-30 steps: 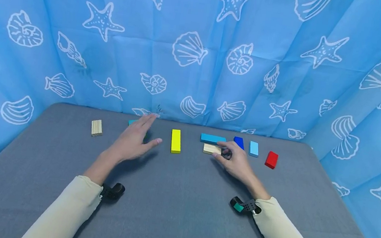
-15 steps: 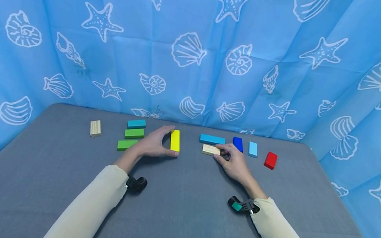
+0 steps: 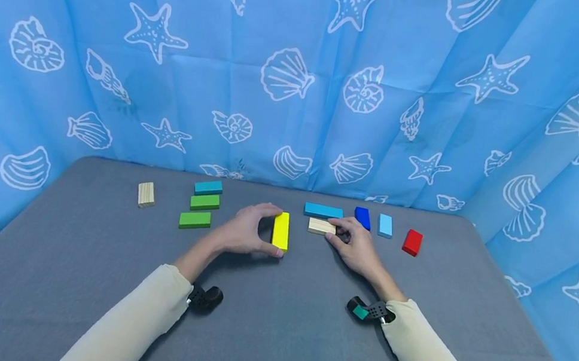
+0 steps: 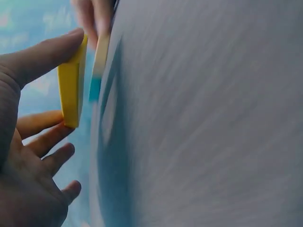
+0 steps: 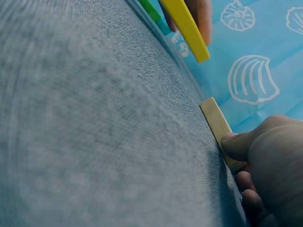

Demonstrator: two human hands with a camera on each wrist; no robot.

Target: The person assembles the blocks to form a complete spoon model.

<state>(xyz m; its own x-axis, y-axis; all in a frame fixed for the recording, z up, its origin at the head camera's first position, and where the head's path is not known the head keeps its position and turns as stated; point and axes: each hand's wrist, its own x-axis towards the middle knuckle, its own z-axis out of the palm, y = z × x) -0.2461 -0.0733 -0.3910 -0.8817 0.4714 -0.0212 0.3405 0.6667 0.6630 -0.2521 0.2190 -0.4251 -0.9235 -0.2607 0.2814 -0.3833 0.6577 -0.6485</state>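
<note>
My left hand (image 3: pixel 248 229) pinches a yellow block (image 3: pixel 281 232) by its two ends, thumb at the near end and fingers at the far one. In the left wrist view the yellow block (image 4: pixel 71 90) is raised off the cloth, above a shadow. To its right, my right hand (image 3: pixel 357 246) holds the right end of a plain wooden block (image 3: pixel 320 226) between thumb and fingers. The right wrist view has that wooden block (image 5: pixel 217 120) lying on the grey cloth, thumb on its side. Just behind it lies a long blue block (image 3: pixel 323 210).
Left of my left hand lie a teal block (image 3: pixel 208 187), two green blocks (image 3: pixel 195 220) and another wooden block (image 3: pixel 146 194). Dark blue (image 3: pixel 363 217), light blue (image 3: pixel 385 225) and red (image 3: pixel 412 242) blocks lie on the right. A blue shell-print curtain (image 3: pixel 301 85) borders the table.
My left hand has come right from over the green blocks, taken the yellow block, lifted it and carried it right toward the wooden block. My right hand stays on the wooden block.
</note>
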